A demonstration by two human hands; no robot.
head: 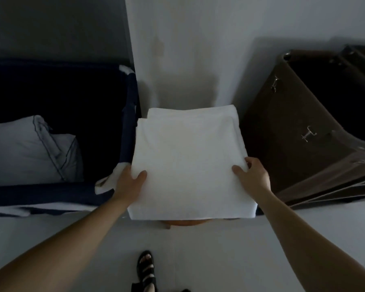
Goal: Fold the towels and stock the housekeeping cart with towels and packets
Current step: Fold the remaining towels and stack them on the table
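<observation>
A stack of folded white towels [188, 157] fills the middle of the head view, in front of a pale wall. My left hand [129, 179] grips the stack's near left edge, thumb on top and fingers hidden underneath. My right hand [252, 174] holds the near right edge the same way, thumb on the top towel and fingers wrapped round the side. What the stack rests on is mostly hidden; a brown rounded edge [185, 223] shows below it. No packets are in sight.
A dark blue fabric bin [126, 131] stands at left with a white pillow [30, 150] inside. Brown stacked trays or bins [303, 131] lean at right. My sandalled foot [145, 268] is on the pale floor below.
</observation>
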